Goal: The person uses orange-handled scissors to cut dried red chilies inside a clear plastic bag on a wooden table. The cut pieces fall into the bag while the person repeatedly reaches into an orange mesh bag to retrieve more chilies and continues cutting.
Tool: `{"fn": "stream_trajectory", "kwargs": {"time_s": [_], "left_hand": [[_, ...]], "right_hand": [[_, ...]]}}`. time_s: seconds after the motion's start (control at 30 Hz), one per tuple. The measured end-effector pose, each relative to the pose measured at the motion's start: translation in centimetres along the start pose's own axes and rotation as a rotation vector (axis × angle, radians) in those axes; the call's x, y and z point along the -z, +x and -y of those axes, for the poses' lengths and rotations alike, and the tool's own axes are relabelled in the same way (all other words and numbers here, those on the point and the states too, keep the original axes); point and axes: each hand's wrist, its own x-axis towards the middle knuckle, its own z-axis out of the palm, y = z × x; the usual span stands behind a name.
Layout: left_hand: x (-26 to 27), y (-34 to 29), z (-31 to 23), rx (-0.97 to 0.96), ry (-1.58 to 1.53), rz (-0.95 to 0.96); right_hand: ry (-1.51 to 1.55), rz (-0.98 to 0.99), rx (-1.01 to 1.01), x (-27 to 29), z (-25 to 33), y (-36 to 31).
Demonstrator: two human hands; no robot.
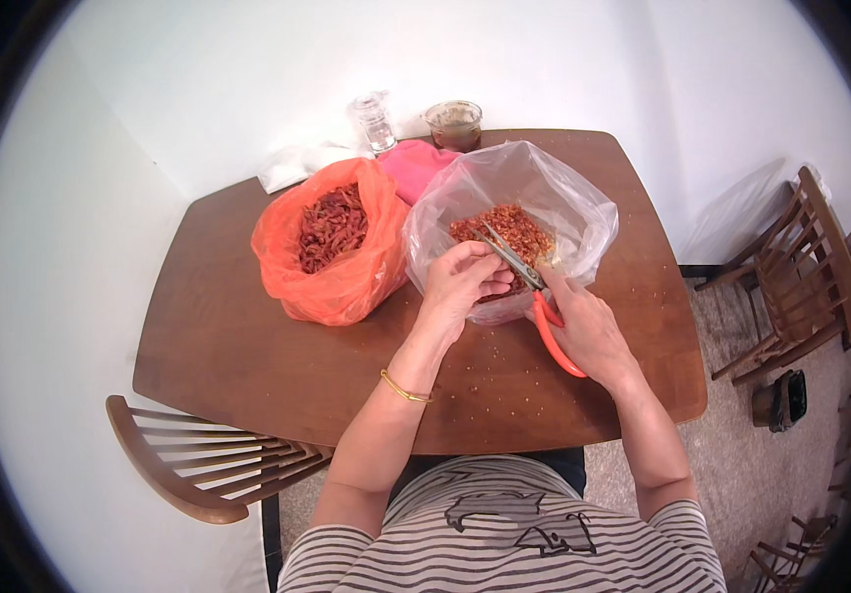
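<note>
My right hand (583, 331) grips scissors (551, 339) with red handles and grey metal blades. The blades point up and left over a clear plastic bag (573, 203), beside the fingers of my left hand (463, 282). Those fingers are pinched together at the bag's near rim; what they hold, if anything, is too small to make out. Inside the clear bag lies a heap of cut dried red chilli pieces and pale seeds (514, 225). To its left stands an open red plastic bag (282, 262) with whole dried red chillies (331, 232) in it.
Both bags sit on a brown wooden table (208, 346) with seeds scattered near its front. Behind them are a pink cloth (412, 168), a clear glass (376, 128) and a clear tub (455, 127). Wooden chairs stand at left (178, 484) and right (801, 267).
</note>
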Motion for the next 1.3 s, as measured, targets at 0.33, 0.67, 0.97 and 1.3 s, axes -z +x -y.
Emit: {"fn": "stream_trajectory", "kwargs": {"time_s": [0.33,0.67,0.97,1.3], "left_hand": [[0.13,-0.02,-0.01,0.029,0.018,-0.002],[0.21,0.05,-0.03,-0.018,-0.030,-0.027],[-0.11,-0.11,-0.04,0.020,-0.004,-0.009],[0.23,0.02,-0.04,-0.013,-0.060,-0.039]], "right_hand": [[-0.013,0.069,-0.031,0.19,-0.14,0.15],[0.026,0.010,-0.023,0.19,0.15,-0.03],[0.008,0.010,-0.017,0.01,0.14,-0.07],[0.046,0.022,-0.048,0.36,0.26,0.12]]}}
